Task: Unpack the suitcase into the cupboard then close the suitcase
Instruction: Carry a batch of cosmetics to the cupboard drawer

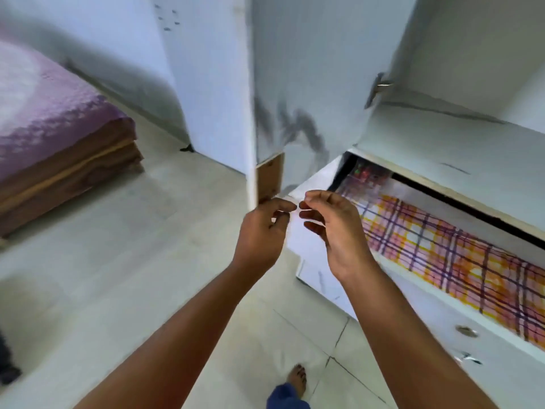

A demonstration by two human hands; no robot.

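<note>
Two bare hands are raised together in front of the white cupboard [309,69]. The left hand [261,234] and the right hand [333,231] almost meet at the fingertips, fingers loosely curled. Neither seems to hold anything, though the picture is blurred right there, so a small thing pinched between them cannot be ruled out.

Just behind the hands the cupboard door [306,93] stands open, with grey smudges on its lower part and a patch of bare brown board [269,177] at its bottom corner. To the right of the hands a white drawer [318,278] is pulled out, and a folded checked cloth [442,246] in orange, pink and purple lies inside it. A round metal pull [466,331] sits on the drawer front lower down. Above the drawer a cupboard shelf [472,137] shows pale and bare.

On the left a wooden bed [67,169] with a purple cover [44,104] stands well apart from the cupboard. A bare foot [297,379] and a blue trouser hem [287,397] rest on the tiled floor [147,276]. No suitcase is in sight from this angle.
</note>
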